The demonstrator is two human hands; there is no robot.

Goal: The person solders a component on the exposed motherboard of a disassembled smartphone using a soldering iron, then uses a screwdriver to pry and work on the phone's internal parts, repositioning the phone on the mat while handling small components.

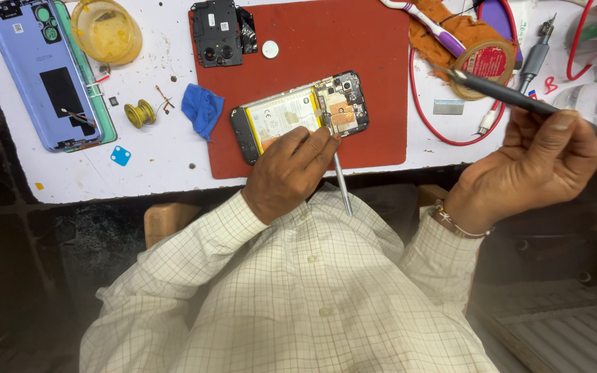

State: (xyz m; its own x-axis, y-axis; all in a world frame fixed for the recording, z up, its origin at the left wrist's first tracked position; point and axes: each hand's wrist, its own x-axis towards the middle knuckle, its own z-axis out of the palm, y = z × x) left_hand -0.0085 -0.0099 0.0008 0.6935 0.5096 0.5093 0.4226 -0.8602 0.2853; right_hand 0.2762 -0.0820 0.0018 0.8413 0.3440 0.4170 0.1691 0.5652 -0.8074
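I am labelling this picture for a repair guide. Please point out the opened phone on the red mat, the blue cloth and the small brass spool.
opened phone (291, 114), head view, on its pale battery
blue cloth (202, 107), head view, its middle
small brass spool (139, 113), head view, its side

A white, scuffed and stained worktop (174, 155) is stretching across the upper part of the view, catching bright, even light. Below its front edge, a dark floor (57, 249) is lying in shadow, with a brown wooden seat corner (164, 221) showing there.
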